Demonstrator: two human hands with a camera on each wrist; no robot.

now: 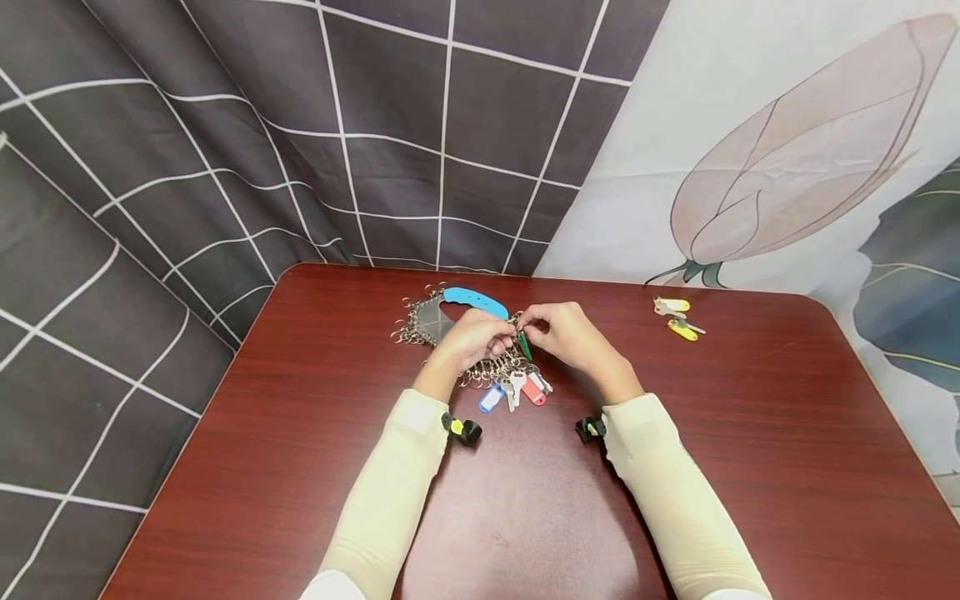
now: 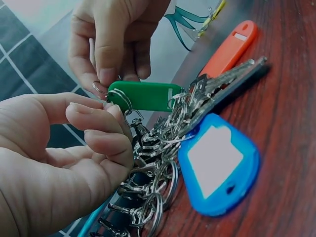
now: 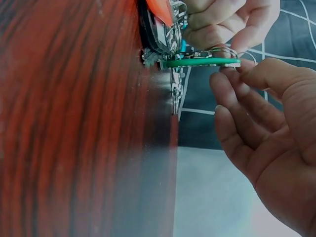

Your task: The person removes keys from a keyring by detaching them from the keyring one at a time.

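Left hand (image 1: pixel 480 340), bare: finger and thumb closed in a pinch at a silver metal split ring (image 2: pixel 121 98). Right hand (image 1: pixel 566 333), bare: finger and thumb pinched on a thin silver wire loop (image 2: pixel 97 88); whether loop and ring are one piece, cannot tell. Fingertips of both meet closely.

Nearest: two cream sleeves (image 1: pixel 408 454), each with a black wrist strap at the cuff.

Next, on the dark red wood-grain surface (image 1: pixel 750 467): one blue plastic key tag with a white label (image 1: pixel 491 399); silver metal keys (image 1: pixel 513 390); one red plastic key tag (image 1: pixel 533 390), all grouped just in front of the hands.

Between the hands: one slim green plastic key tag (image 2: pixel 153 96), its ringed end at the fingertips, beside a crowd of silver metal clasps and rings (image 2: pixel 143 136).

Beyond: one flat grey piece fringed with clasps (image 1: pixel 431 321), with a curved bright-blue strip (image 1: pixel 476 300) along its far side.

Off to the right, well apart: two yellow plastic tags (image 1: pixel 682 331) with keys.

Backdrop: dark grey cloth with white grid lines (image 1: pixel 390 108).

Step in hand, as judged: working the ring at the green tag's head; fitting or freeing, cannot tell. The next move seems to call for a steady left pinch while the right guides the loop
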